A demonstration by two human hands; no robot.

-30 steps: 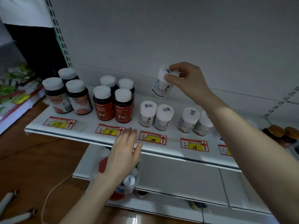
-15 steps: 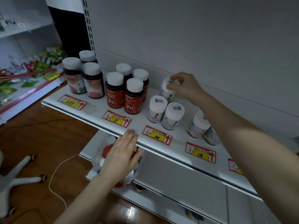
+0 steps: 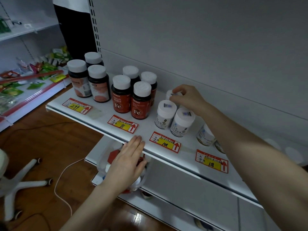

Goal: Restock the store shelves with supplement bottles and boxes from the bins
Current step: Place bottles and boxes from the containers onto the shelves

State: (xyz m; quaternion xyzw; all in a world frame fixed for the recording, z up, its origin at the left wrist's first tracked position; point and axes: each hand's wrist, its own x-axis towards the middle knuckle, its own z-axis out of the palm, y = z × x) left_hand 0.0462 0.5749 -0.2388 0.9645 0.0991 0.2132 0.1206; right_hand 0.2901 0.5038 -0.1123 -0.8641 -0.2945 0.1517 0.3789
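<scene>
1. at the far left, snack packets (image 3: 20,84) are seen on a neighbouring shelf, and a white chair base (image 3: 25,180) and a pale cable (image 3: 63,177) are seen on the wooden floor
2. at the left end of the white shelf (image 3: 103,120), three dark bottles with pink labels (image 3: 98,85) are grouped behind a price tag marked 299 (image 3: 76,106)
3. next, four red "fe" bottles (image 3: 140,100) are stood two by two behind a second price tag (image 3: 123,124)
4. the left hand (image 3: 128,162) is held flat with fingers straight and together, gripping nothing; its fingertips are at the shelf's front edge, and a clear bin (image 3: 106,157) on the lower shelf is partly covered by it
5. two white supplement bottles (image 3: 165,114) are stood side by side, touching, behind the tag marked 108 (image 3: 165,142)
6. just behind them, near the back panel, a third white bottle (image 3: 171,95) is gripped at its cap by the curled fingers of the right hand (image 3: 188,97); whether its base is on the shelf is hidden
7. further right, more white bottles (image 3: 205,135) are partly hidden by the right forearm, behind the tag marked 118 (image 3: 211,161)
</scene>
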